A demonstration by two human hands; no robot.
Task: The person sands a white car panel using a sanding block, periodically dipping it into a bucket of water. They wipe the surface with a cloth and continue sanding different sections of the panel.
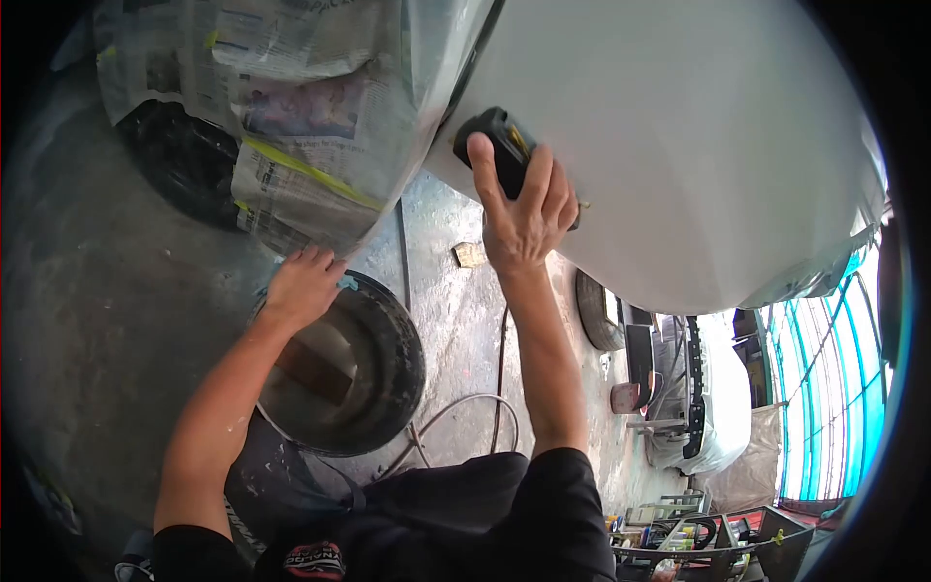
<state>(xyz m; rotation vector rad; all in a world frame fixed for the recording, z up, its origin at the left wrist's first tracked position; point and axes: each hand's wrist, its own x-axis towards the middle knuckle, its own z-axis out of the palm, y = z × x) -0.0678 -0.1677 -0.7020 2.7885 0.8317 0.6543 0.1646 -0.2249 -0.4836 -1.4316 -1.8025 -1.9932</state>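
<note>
My right hand [529, 204] is wrapped round a black sanding block [506, 153] with yellow marks, which lies against the light grey panel [679, 145] near its left edge. Lower left, my left hand [304, 281] rests at the bottom edge of the newspaper masking [291, 107], just above the rim of a black bucket [412, 349]. Its fingers are bent together, and what they hold, if anything, is hidden. A light blue cloth or scrap [346, 282] shows beside it. Inside the bucket are water and a brown block [314, 371].
A hose [465, 400] curls over the wet floor right of the bucket. A small yellowish piece [469, 254] lies on the floor. At the right are a tire [596, 310], a reddish pot [626, 398], a plastic-covered car part [722, 388] and a rack of items [698, 548].
</note>
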